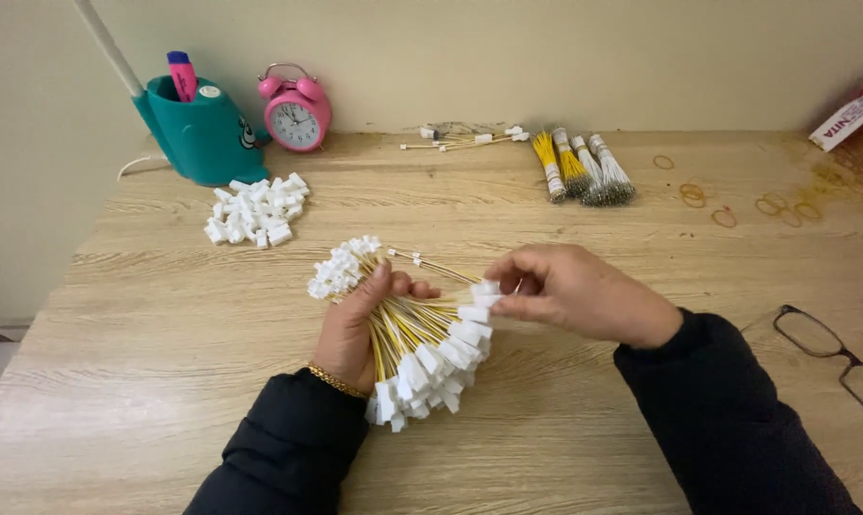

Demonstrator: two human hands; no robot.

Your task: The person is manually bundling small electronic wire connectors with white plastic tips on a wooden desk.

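Note:
My left hand grips a thick bundle of thin yellow wires with small white plastic connectors on both ends. The bundle fans out over the wooden table, one end at upper left, the other at lower right. My right hand pinches a white connector at the right edge of the fan, thumb and fingers closed on it. Both wrists wear dark sleeves, and a gold bracelet sits on the left wrist.
A pile of loose white connectors lies at the back left beside a teal pen holder and a pink alarm clock. Tied wire bundles, a few finished wires, rubber bands and glasses lie to the right.

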